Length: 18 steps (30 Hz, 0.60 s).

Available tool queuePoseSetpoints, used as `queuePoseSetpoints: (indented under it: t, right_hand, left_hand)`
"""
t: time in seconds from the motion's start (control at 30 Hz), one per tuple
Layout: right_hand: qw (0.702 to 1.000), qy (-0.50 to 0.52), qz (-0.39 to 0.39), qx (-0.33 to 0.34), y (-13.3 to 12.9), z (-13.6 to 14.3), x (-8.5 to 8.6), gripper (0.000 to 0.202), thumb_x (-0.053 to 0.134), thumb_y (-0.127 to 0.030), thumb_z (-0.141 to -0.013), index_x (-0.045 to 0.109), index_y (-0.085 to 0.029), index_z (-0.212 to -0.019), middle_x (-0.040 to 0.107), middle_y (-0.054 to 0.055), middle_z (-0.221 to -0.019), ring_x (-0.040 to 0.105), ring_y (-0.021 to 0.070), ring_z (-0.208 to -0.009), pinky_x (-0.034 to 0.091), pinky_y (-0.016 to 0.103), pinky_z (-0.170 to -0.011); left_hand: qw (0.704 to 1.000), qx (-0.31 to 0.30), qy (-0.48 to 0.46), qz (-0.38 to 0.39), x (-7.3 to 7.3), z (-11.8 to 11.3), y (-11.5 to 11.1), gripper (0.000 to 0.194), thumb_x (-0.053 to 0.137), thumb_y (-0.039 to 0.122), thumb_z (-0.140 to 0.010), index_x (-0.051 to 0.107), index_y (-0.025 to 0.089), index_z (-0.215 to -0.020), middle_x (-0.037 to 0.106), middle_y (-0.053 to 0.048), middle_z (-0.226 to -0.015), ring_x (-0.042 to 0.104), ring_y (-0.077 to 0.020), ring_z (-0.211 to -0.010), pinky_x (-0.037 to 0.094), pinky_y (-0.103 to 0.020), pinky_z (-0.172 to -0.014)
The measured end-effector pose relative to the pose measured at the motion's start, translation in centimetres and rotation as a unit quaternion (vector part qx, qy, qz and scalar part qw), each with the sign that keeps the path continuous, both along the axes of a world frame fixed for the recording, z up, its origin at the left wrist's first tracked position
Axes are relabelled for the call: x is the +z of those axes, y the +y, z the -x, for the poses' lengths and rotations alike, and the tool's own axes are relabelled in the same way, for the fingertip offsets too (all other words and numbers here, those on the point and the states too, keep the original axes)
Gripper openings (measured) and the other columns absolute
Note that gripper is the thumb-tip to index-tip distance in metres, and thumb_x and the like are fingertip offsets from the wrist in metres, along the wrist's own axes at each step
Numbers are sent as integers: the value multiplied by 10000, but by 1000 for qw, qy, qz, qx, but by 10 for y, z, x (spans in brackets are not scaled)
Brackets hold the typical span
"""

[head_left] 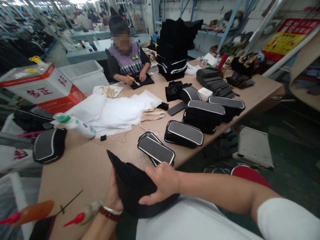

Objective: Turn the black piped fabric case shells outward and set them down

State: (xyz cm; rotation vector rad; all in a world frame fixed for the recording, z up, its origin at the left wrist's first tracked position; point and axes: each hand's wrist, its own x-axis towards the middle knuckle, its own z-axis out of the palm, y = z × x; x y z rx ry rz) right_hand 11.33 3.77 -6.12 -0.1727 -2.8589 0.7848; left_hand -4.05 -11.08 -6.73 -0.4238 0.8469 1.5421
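A thick stack of black fabric pieces, fanned at its upper left edge, is bent between my two hands at the table's near edge. My left hand wraps round its left side, partly hidden behind it. My right hand lies over the right part of the stack, thumb and fingers gripping it. Just beyond the right hand is a small pile of grey panels with white edging. Farther back stand thicker piles of similar panels.
White sheets and a white bottle lie on the table. Two red-tipped bottles are at the lower left. A person works across the table beside a tall black stack. A stool stands right.
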Motion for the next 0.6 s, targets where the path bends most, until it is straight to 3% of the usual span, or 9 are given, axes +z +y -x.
queuePoseSetpoints:
  t: [0.07,0.17,0.27,0.37,0.47,0.53,0.6]
  right_hand:
    - [997,-59,-18,-49,4,1,13,795,342,-843,-715,566,-120,-959,679,108,-677,684,298,-646,481,359,-570]
    - [991,-97,-42,-88,9,-3,28,721,365,-802,-750,554,-128,-922,679,117,-706,681,290,-648,481,362,-593]
    - [993,-84,-46,-72,2,-9,30,714,352,-801,-751,548,-133,-908,668,101,-678,672,280,-623,472,350,-554]
    - [997,-24,-64,-19,-16,-14,24,700,308,-797,-760,550,-145,-839,641,76,-635,655,255,-554,431,317,-465]
    - [994,30,-80,63,-33,-18,16,710,279,-817,-748,546,-160,-759,607,58,-578,631,237,-500,380,298,-396]
    - [991,30,-65,109,-38,-19,16,721,272,-835,-734,544,-168,-738,605,57,-564,625,236,-494,380,306,-387]
    - [994,-3,-38,106,-37,-20,22,719,292,-835,-724,551,-165,-765,630,70,-596,638,251,-525,421,332,-421]
  left_hand:
    - [997,38,59,36,8,11,7,427,467,508,-884,737,193,-987,764,-100,-945,718,-234,-871,540,-384,-910]
    - [973,141,162,90,25,25,19,337,489,433,-901,687,232,-1085,762,-44,-960,714,-191,-867,542,-355,-911]
    - [955,178,206,121,34,27,28,441,415,554,-896,689,219,-983,751,-23,-856,705,-176,-776,584,-336,-788]
    - [976,88,168,103,31,21,27,557,362,631,-875,625,179,-686,659,-19,-618,644,-165,-601,577,-305,-609]
    - [992,-13,112,57,24,15,18,484,476,537,-862,491,184,-531,502,14,-468,512,-113,-450,504,-248,-469]
    - [992,-23,107,59,25,12,12,419,554,452,-832,462,187,-521,459,31,-448,459,-95,-412,467,-226,-423]
    - [990,-19,118,79,32,9,8,403,570,451,-823,472,187,-535,492,22,-467,493,-109,-433,487,-246,-442]
